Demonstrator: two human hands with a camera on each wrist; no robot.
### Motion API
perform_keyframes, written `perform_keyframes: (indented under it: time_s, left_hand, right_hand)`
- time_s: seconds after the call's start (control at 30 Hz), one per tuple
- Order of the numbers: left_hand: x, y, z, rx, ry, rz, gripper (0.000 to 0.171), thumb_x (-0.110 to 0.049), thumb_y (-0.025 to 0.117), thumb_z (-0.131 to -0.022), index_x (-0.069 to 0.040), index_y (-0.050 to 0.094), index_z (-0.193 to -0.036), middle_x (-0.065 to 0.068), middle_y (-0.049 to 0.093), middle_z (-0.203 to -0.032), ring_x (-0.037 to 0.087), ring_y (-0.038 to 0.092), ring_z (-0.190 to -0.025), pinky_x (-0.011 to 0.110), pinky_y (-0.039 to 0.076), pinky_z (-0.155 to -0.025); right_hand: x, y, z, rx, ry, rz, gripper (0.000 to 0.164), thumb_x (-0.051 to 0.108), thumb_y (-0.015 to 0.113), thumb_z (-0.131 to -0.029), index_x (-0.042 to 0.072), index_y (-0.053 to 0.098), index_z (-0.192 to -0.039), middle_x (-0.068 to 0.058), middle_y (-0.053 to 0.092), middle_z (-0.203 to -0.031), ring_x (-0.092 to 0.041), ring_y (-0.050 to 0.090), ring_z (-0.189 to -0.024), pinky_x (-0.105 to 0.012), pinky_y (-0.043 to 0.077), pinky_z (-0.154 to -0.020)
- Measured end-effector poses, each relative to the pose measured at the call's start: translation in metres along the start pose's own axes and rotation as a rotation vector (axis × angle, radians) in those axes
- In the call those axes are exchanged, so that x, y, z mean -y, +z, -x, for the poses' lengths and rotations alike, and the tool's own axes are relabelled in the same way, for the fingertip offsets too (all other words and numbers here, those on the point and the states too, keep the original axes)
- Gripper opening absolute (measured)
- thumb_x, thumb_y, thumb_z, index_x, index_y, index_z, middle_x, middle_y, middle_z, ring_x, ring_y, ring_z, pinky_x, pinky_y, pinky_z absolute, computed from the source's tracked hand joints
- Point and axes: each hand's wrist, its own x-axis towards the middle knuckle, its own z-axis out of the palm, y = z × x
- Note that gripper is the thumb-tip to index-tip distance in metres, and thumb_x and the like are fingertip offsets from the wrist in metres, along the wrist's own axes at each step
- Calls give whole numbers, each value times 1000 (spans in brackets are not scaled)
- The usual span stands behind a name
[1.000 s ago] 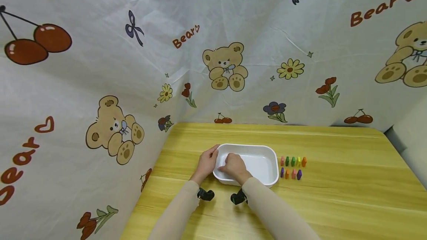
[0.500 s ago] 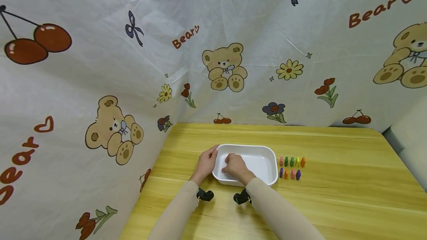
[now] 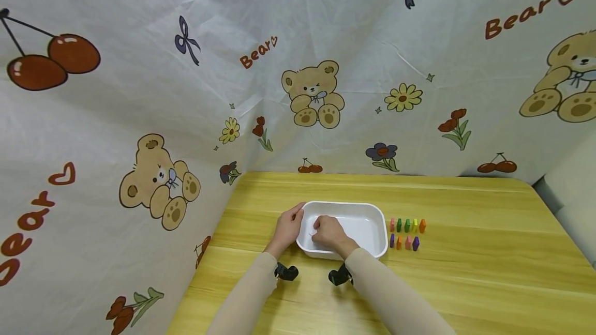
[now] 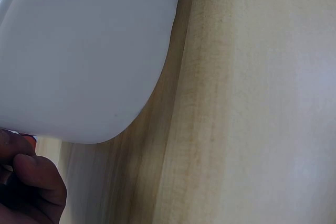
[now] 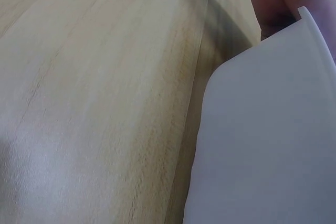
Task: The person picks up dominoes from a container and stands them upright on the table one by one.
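Note:
A white rectangular plastic tub [image 3: 363, 224] lies on the wooden table in the head view. My left hand [image 3: 287, 227] holds the tub's left end, fingers curled at the rim. In the left wrist view this hand [image 4: 34, 179] is bent in beside the tub's outer wall [image 4: 89, 56], with a small orange-red patch showing at the fingers. My right hand [image 3: 329, 232] reaches over the front rim into the tub's left part, fingers curled downward. I cannot tell whether it holds anything. The right wrist view shows the tub's outer front wall [image 5: 262, 129] and part of the left hand [image 5: 278, 1] behind it.
Right of the tub, several small coloured blocks [image 3: 407, 225] stand in two short rows, in pink, green, yellow, orange and purple. A backdrop printed with bears [image 3: 316, 94] rises along the table's back and left sides. The table [image 3: 475, 252] extends to the right.
Inside the tub, my right hand has shifted slightly right, and its thumb, which stuck out leftward, shows less now. My left hand stays at the rim; the blocks stand as before.

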Motion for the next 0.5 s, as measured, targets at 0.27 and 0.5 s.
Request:
perform_keyframes:
  time_s: [0.27,0.5]
  left_hand:
    - [-4,0,2,-19,27,7,38,-29,50,-110,-19,63,-144,8,61,-147,29,54,-140,46,49,-114]
    - [-5,0,3,-26,26,-2,38,-29,51,-110,-19,63,-144,7,61,-147,28,54,-140,46,49,-114]
  right_hand:
    - [4,-1,2,5,14,-18,30,18,88,-78,0,71,-96,-6,69,-88,-19,58,-79,-35,56,-79]
    - [4,1,2,0,9,9,30,19,89,-79,2,70,-93,-4,65,-83,-17,55,-76,-32,53,-74]
